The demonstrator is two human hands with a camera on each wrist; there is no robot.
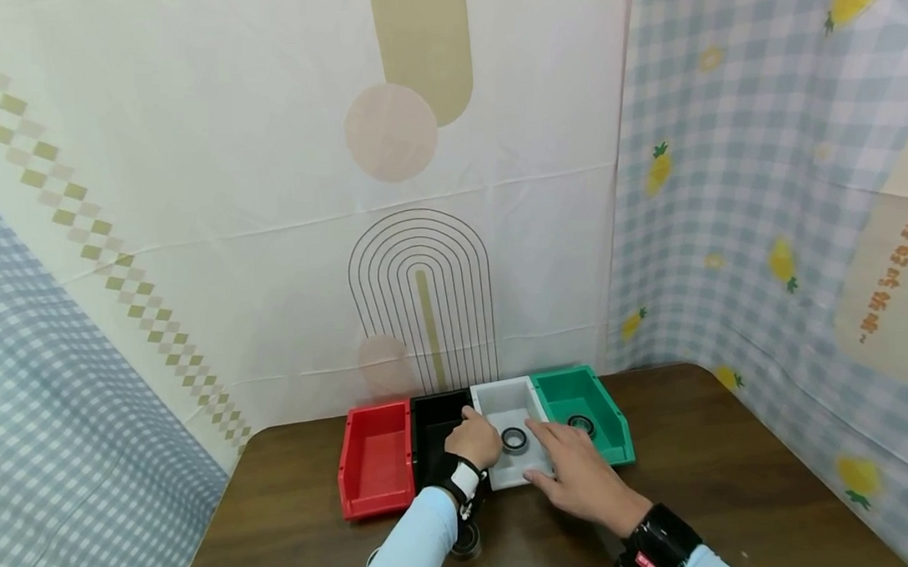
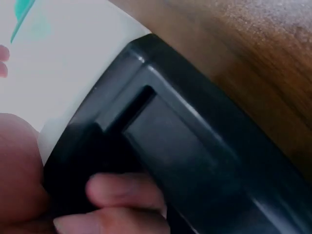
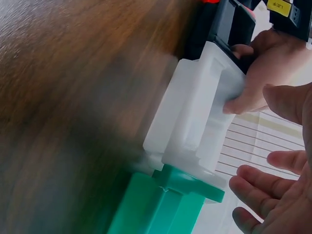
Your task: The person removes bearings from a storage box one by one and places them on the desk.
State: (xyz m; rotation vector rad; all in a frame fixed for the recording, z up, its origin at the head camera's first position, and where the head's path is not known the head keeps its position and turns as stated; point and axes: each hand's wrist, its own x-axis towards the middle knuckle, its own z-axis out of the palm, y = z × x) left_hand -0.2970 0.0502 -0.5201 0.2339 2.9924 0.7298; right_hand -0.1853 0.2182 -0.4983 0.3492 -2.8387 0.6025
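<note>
Along the table's (image 1: 731, 474) far edge, four bins are sitting touching; the left hand (image 1: 474, 440) is gripping the white bin's (image 1: 503, 394) left rim; the right hand (image 1: 573, 471), fingers spread, is resting on its right rim; a bearing (image 1: 514, 440) is lying inside; bare wood is lying open rightward.

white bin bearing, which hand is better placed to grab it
Right, probably. The right hand is open with fingers stretched beside the bearing, while the left hand grips the white bin.

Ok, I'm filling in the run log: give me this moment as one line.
left hand: grips black bin | right hand: open over white bin | ring in white bin | ring in green bin
</note>
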